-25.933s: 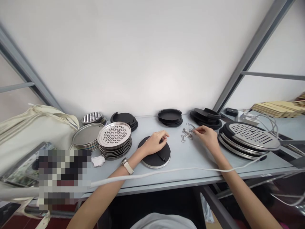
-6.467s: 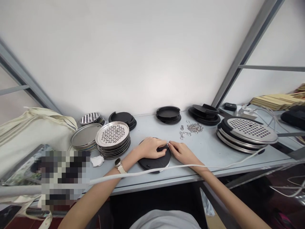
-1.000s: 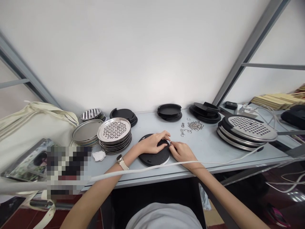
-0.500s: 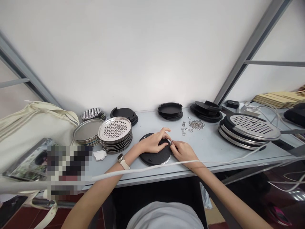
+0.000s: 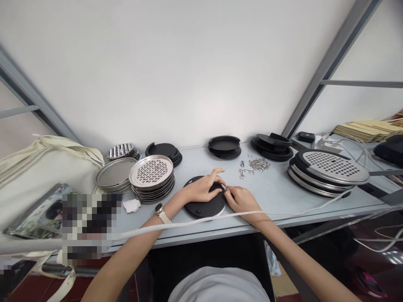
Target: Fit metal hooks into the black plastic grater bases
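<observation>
One black disc [image 5: 208,208] sat under your left hand [image 5: 203,188]; couldn't tell its grip. Your right hand [image 5: 243,200] pinched a shiny piece [image 5: 224,187], metal clips [image 5: 260,164] beyond it.

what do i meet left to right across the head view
Cream bag, plain metal disc stack, perforated metal disc stack, black disc under the left hand, silver clips, black-and-metal disc stack, black item at right edge.

Likely an assembly workshop; perforated metal discs [image 5: 151,173] stacked in batches; loose clips [image 5: 260,164] heaped on a bench [image 5: 272,191].
</observation>
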`<state>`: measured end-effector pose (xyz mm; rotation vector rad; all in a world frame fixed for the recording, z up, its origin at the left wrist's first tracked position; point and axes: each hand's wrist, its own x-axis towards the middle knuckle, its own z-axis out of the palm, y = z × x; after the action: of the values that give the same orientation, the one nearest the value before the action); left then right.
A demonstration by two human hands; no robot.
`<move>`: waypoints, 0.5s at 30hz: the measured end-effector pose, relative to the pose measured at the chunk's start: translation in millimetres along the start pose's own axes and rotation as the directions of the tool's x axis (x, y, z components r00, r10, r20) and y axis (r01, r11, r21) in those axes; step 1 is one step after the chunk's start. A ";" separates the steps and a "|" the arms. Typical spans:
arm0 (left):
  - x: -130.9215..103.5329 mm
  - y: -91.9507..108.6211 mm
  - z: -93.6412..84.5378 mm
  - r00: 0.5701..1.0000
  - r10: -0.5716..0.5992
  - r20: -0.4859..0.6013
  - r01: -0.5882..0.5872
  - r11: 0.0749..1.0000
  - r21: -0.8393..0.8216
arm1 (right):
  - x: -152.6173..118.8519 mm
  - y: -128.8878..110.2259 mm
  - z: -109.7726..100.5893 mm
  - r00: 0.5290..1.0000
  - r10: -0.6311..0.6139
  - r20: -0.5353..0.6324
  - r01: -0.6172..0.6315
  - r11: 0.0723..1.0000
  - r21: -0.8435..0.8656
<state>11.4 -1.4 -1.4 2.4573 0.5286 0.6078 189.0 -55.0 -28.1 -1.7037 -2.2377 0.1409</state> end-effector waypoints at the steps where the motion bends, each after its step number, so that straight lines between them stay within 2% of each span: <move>1: -0.1 0.4 -0.2 1.000 0.002 -0.009 -0.002 1.000 0.029 | -0.1 -0.3 -0.4 1.000 0.002 0.000 -0.002 1.000 0.001; 6: -0.8 2.1 -1.1 0.999 0.031 -0.028 -0.026 0.987 0.156 | -0.3 -2.1 -2.4 1.000 0.016 0.006 -0.016 1.000 0.023; 15: 0.3 -0.8 0.3 1.000 0.007 0.002 -0.007 0.999 0.051 | 0.7 -2.3 -2.1 1.000 0.012 0.008 -0.012 1.000 -0.027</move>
<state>11.6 -0.7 -2.0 2.5077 0.5417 0.6022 187.3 -55.2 -25.4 -1.7336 -2.2460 0.1213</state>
